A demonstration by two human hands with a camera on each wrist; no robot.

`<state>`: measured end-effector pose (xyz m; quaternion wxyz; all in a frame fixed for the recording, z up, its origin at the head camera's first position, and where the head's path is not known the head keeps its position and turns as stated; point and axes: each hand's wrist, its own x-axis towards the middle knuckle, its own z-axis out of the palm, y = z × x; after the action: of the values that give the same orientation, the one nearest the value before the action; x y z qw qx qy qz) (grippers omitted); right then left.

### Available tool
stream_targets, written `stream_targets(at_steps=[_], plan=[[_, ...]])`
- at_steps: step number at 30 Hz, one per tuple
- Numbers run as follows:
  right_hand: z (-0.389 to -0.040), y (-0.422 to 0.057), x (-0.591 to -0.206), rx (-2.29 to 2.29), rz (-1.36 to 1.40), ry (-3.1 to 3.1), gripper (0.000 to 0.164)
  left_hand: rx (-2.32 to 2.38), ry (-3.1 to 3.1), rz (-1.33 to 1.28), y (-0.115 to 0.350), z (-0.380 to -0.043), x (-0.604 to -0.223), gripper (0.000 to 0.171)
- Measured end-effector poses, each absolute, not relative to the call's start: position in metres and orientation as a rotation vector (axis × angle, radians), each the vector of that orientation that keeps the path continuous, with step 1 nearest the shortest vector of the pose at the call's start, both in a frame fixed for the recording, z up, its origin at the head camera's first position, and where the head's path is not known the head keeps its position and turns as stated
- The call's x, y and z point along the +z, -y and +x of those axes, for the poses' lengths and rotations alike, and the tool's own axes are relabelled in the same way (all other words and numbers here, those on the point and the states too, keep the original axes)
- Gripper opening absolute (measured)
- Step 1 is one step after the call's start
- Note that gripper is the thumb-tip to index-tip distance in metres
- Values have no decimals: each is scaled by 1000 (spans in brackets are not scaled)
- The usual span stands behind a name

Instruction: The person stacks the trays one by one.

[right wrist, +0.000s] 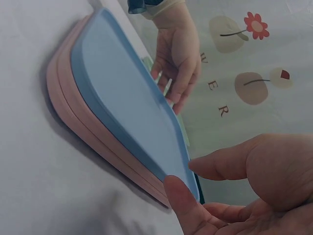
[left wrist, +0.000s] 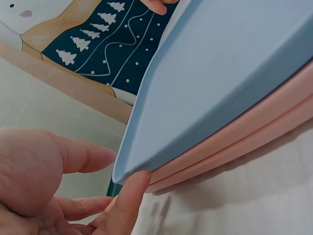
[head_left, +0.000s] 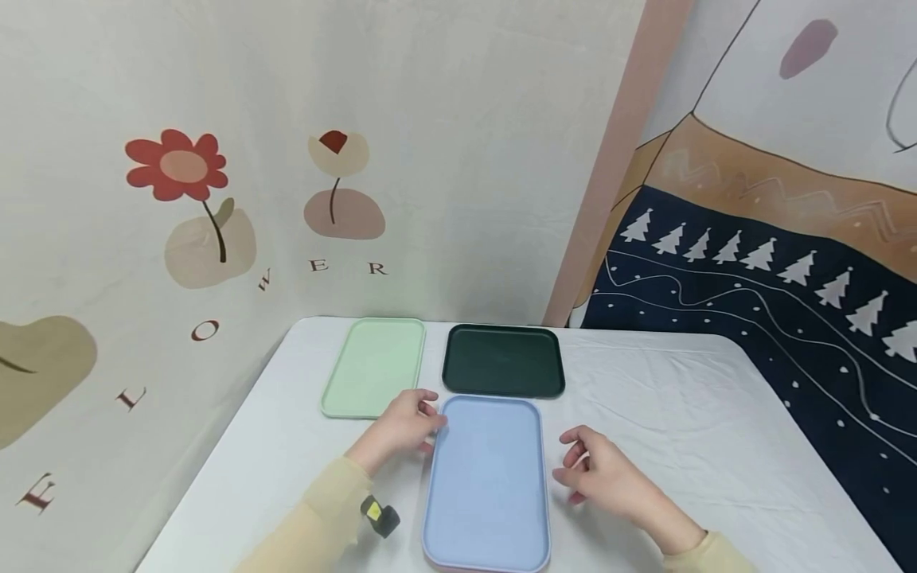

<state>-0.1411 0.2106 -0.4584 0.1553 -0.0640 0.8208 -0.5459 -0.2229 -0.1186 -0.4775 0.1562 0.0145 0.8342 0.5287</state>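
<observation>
A light blue rectangular tray (head_left: 489, 485) lies on top of two stacked pink trays (right wrist: 73, 93), their edges showing beneath it in both wrist views. My left hand (head_left: 407, 422) is at the stack's far left corner, its fingers loosely bent around the rim; whether they touch it is hard to tell. Off the stack's right side, my right hand (head_left: 600, 471) hovers with loosely bent fingers and nothing between them. In the right wrist view, its thumb and a finger (right wrist: 180, 196) appear near the blue rim.
Behind the stack lie a light green tray (head_left: 380, 366) on the left and a dark green tray (head_left: 504, 361) on the right. A white cloth covers the table (head_left: 659, 390). Printed curtains (head_left: 458, 159) hang along its back and sides. A small dark device (head_left: 381, 516) sits at the left wrist.
</observation>
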Motion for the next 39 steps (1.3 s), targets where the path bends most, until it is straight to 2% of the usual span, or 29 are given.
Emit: stream_targets(at_steps=[25, 39], plan=[[-172, -221, -458, -1563, -121, -2505, 45, 1544, -2406, -64, 113, -246, -478, 53], [-209, -228, -461, -1493, -233, -2608, 45, 1481, -2463, -96, 112, -264, -481, 54]])
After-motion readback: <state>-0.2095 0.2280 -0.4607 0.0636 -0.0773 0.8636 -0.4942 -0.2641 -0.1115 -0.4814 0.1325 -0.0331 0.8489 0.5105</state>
